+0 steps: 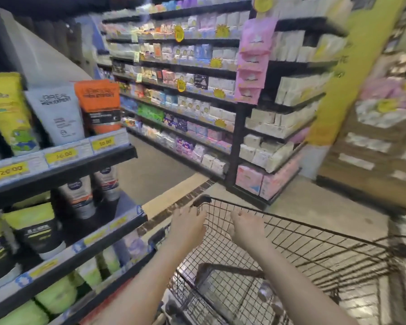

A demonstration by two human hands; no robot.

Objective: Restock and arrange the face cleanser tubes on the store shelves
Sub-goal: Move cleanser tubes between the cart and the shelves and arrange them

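Face cleanser tubes stand on the black shelves at my left: a yellow tube (pixel 8 111), a grey tube (pixel 56 116) and an orange-and-black tube (pixel 100 105) on the upper shelf (pixel 63 167). Below are grey-and-black tubes (pixel 80 195) and lime-and-black tubes (pixel 36 228). My left hand (pixel 188 225) and my right hand (pixel 245 227) both grip the front rim of a wire shopping cart (pixel 314 235), fingers curled over the wire. Neither hand holds a tube. The picture is blurred by motion.
Across the aisle a long black shelf unit (pixel 185 90) carries boxed and packeted goods, with pink packs (pixel 253 59) hanging at its end. A yellow pillar (pixel 345 73) and cardboard boxes (pixel 373 148) stand at right. Tiled floor (pixel 157 170) opens ahead between the shelves.
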